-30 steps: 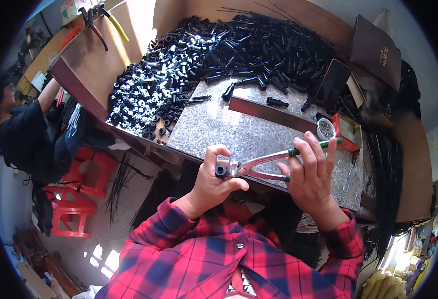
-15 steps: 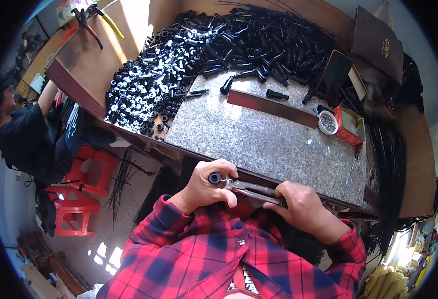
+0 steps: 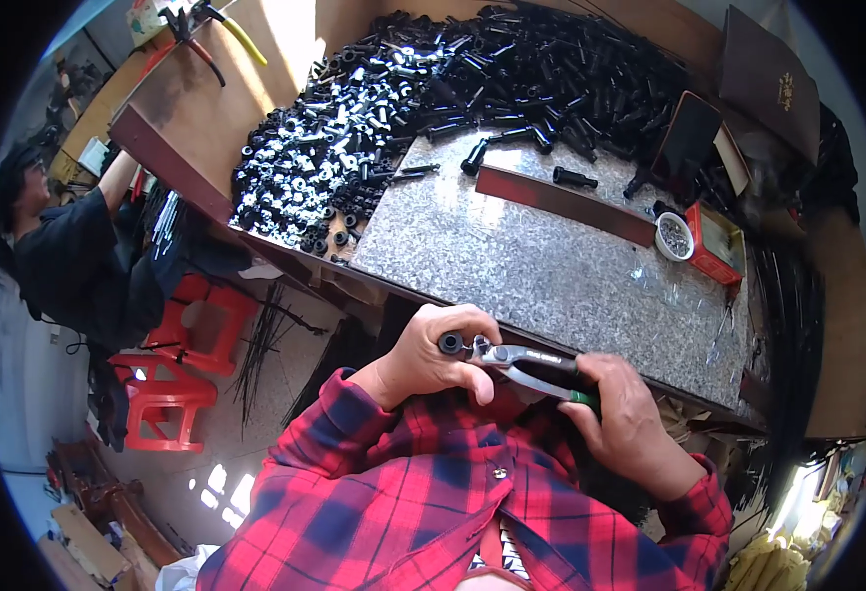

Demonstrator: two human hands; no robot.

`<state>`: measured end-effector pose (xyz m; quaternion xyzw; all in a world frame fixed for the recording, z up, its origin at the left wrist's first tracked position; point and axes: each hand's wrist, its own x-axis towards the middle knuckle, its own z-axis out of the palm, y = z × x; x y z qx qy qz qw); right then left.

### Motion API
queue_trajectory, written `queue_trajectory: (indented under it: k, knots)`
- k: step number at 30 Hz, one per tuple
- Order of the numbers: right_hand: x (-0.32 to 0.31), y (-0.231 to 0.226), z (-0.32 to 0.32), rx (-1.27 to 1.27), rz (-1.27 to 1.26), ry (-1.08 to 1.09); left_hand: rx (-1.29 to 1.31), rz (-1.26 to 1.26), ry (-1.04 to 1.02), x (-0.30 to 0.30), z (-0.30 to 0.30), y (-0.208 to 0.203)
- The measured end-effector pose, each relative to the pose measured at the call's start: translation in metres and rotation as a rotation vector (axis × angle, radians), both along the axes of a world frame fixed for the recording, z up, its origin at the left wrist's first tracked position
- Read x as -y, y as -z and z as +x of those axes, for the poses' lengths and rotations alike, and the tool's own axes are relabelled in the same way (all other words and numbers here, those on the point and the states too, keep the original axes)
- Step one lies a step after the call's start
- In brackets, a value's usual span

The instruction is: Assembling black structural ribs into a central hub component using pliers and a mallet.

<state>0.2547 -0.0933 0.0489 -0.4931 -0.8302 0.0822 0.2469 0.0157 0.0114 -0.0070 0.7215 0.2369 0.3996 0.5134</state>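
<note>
In front of my chest, near the table's front edge, my left hand (image 3: pixel 415 362) is closed round a small black tubular part (image 3: pixel 450 343), its round hollow end facing up. My right hand (image 3: pixel 622 412) grips a pair of pliers (image 3: pixel 513 356) by the handles, one of which shows green. The pliers' handles stand spread apart. Their metal jaws lie right beside the black part at my left fingers. Whether the jaws clamp something small there is too fine to make out.
The granite tabletop (image 3: pixel 512 251) carries a flat metal bar (image 3: pixel 561 205), one black part (image 3: pixel 576 177) and a white cup of small bits (image 3: pixel 674 237). Black parts (image 3: pixel 541 74) are heaped behind. A phone (image 3: pixel 687 136) leans at right. Red stools (image 3: pixel 167 404) and another person (image 3: pixel 78 251) are at left.
My right hand has loosened its squeeze, and the pliers' handles have spread wider. The whole view has shifted a little, so everything sits further right. My left hand keeps the black part.
</note>
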Motion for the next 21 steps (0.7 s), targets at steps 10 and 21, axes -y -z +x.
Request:
queue_trajectory:
  k: [10,21]
  knots:
    - [0.009,-0.003,-0.004,-0.287,-0.765,0.016,0.015,0.050,0.197,-0.011,-0.005,0.007]
    - [-0.001,0.018,0.022,-0.815,-1.694,-0.030,0.061,0.033,0.307,-0.012,0.004,0.002]
